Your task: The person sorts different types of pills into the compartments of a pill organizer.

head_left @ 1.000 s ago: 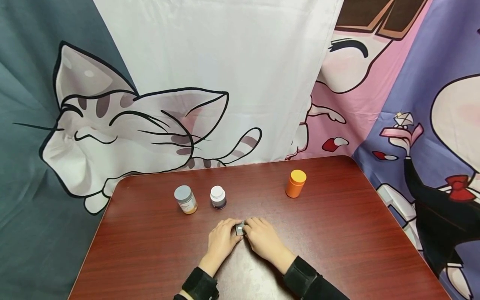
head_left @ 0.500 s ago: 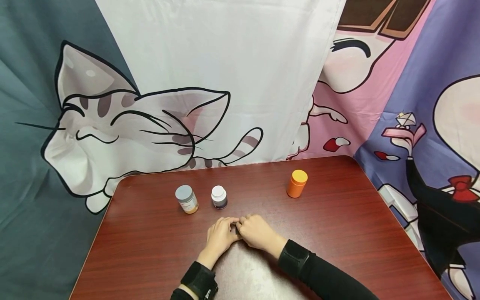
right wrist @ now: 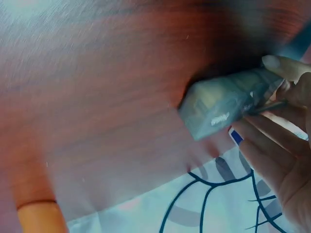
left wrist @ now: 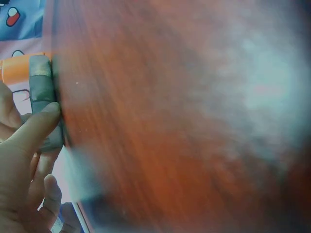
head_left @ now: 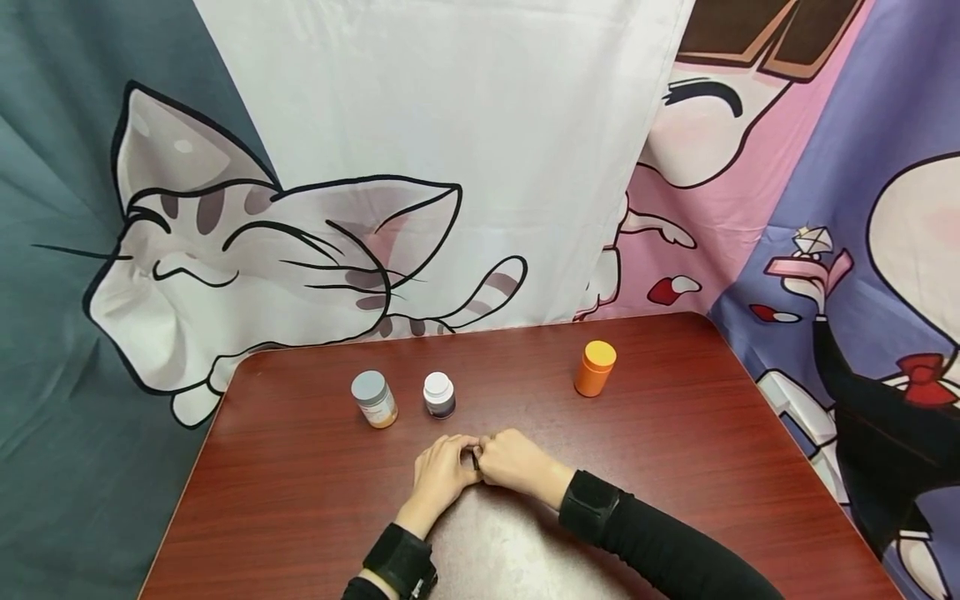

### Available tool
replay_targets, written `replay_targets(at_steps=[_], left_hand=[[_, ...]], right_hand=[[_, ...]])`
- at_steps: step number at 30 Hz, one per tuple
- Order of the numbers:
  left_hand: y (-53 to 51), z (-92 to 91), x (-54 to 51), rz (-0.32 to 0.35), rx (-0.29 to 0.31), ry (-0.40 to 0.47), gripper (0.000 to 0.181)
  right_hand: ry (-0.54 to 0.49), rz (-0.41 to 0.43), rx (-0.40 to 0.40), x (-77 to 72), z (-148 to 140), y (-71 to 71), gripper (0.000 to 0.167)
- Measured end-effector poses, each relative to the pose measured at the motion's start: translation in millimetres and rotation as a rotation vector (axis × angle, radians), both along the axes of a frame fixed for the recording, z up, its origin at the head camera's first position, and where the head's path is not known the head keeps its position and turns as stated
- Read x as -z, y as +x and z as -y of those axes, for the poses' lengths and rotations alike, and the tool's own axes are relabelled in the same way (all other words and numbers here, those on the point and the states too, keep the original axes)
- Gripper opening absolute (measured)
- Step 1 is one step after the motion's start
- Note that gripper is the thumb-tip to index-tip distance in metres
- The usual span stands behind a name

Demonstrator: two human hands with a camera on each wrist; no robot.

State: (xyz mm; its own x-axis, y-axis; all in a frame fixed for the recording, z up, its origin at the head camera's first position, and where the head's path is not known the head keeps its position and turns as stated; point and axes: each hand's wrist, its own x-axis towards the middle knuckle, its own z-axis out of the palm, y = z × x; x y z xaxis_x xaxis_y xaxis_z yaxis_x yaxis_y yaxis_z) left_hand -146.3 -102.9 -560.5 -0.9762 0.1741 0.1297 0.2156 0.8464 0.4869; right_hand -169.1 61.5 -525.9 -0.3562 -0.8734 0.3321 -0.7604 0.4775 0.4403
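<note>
A small grey, translucent pill organizer (left wrist: 43, 87) with a row of compartments lies between the two hands near the middle of the table. In the left wrist view, the thumb of my left hand (head_left: 441, 471) presses on its side, with fingers behind it. My right hand (head_left: 517, 461) holds the other part, thumb on top and fingers underneath in the right wrist view; a thin dark edge, perhaps a lid, sticks out by those fingers. Something yellowish shows through one end of the organizer (right wrist: 218, 104). From the head, the hands hide most of it.
Beyond the hands stand a grey-lidded bottle (head_left: 373, 400) and a smaller white-capped bottle (head_left: 439, 395). An orange bottle (head_left: 596, 368) stands farther right. The reddish-brown table (head_left: 300, 500) ends at a cartoon-printed cloth (head_left: 487, 167).
Over the last second the right hand has shifted slightly left and closed over the organizer, covering more of it. The left hand has hardly moved; the bottles stay put.
</note>
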Motion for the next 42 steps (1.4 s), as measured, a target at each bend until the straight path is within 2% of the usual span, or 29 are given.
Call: replay_targets(at_steps=[3,5,7,11,12,15,18,21,27,31,35,39,42], left_hand=[[0.9,1.3,0.8,0.027,-0.004,0.033,0.047],[1.6,2.1,1.4,0.061,-0.007,0.075,0.048],[1.8,2.9,2.6,0.094,-0.005,0.121,0.050],[1.4,4.6,4.4,0.115,-0.007,0.156,0.053],[1.2,5.2,4.4,0.110,-0.010,0.153,0.053],[1.1,6.4,4.0,0.091,-0.019,0.136,0.052],[1.7,7.3,3.2,0.085,-0.019,0.124,0.051],[2.8,7.9,2.9,0.091,-0.016,0.114,0.051],[6.0,11.7,0.6,0.087,-0.030,0.122,0.052],[7.1,21.2,-2.9,0.077,-0.065,0.177,0.054],[6.9,36.0,-6.2,0.039,-0.141,0.281,0.050],[5.4,51.5,-8.0,-0.033,-0.275,0.403,0.038],[1.8,63.5,-8.5,-0.095,-0.395,0.460,0.032]], right_hand=[[0.059,0.076,0.043,-2.5,-1,0.4,0.014],[0.081,0.185,0.087,-4.9,-2,-0.3,0.015],[0.055,0.337,0.140,-7.2,-3,-2.3,0.017],[-0.141,0.641,0.256,-7.3,-5,-10.8,0.018],[-0.205,0.696,0.279,-6.5,-5,-13.5,0.019],[-0.373,0.783,0.343,-1.7,-4,-21.6,0.017],[-0.480,0.803,0.389,2.8,-2,-27.0,0.013],[-0.525,0.795,0.414,5.5,-1,-28.4,0.014],[-0.533,0.769,0.406,9.6,-5,-22.2,0.024],[-0.498,0.738,0.386,12.5,-12,-12.2,0.027],[-0.477,0.713,0.361,17.7,-20,0.0,0.029],[-0.473,0.710,0.341,23.1,-29,14.6,0.035],[-0.472,0.733,0.344,26.2,-32,25.1,0.043]])
